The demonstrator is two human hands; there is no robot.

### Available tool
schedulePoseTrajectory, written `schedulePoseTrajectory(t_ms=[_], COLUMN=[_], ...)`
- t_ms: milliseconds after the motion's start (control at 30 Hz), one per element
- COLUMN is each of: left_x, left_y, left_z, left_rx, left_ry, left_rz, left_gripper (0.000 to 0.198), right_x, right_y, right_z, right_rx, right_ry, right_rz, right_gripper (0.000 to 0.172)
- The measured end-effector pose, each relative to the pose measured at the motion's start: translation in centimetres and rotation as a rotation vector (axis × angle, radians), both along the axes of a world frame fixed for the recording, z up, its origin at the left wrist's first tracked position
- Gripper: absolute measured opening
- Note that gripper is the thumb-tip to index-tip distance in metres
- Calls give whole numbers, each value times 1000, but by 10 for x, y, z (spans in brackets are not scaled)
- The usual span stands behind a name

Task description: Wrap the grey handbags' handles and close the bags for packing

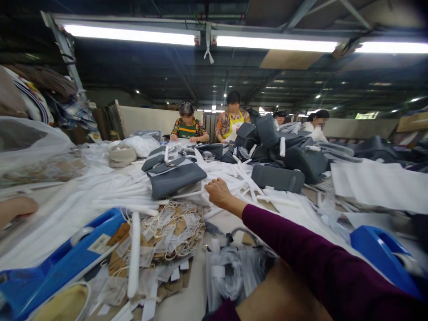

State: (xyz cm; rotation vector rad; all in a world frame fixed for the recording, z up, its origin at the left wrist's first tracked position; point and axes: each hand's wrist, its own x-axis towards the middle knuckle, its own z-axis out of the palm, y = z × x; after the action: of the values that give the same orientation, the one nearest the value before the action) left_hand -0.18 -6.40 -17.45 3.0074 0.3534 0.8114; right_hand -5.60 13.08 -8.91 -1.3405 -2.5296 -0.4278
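Observation:
My right hand (219, 192), at the end of a purple sleeve, reaches to the middle of the table with its fingers closed on the end of a white foam stick (189, 195). Just left of it lies a dark grey bag (177, 178), while more white foam sticks (244, 176) spread behind. At the bottom, beneath the right arm, shows what looks like my left hand (284, 292), close to the camera; its fingers are hidden. Beside it sits a plastic-wrapped bundle with grey straps (230, 272).
Tags with white strings (174, 229) are heaped at centre left. Blue plastic holders stand at left (90, 240) and right (377, 249). Grey bags (301, 160) pile up at back right. Co-workers stand across the table; another person's hand (18, 209) enters at left.

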Motion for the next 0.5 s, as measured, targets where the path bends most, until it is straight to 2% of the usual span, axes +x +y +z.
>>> schedulePoseTrajectory(t_ms=[67,133,233,300,367,433,500], left_x=[3,6,9,8,7,5,5], left_y=[-1,1,4,5,4,3,1], left_z=[-6,-15,-21,-17,-8,1,10], left_rx=[76,129,105,88,83,75,61], left_ry=[-7,-14,26,73,107,134,165], left_rz=[11,38,39,38,37,33,23], left_gripper=[21,26,31,31,29,28,28], right_x=[37,83,156,201,241,277,304], right_y=[-13,-31,-72,-108,-146,-181,-206], right_z=[17,31,46,60,82,111,141], right_rx=[-28,-72,-215,-297,-315,-288,-288], right_ry=[84,218,573,797,922,904,796], right_rz=[-143,-228,-196,-140,-156,-253,-337], right_gripper=[25,26,28,35,35,23,13])
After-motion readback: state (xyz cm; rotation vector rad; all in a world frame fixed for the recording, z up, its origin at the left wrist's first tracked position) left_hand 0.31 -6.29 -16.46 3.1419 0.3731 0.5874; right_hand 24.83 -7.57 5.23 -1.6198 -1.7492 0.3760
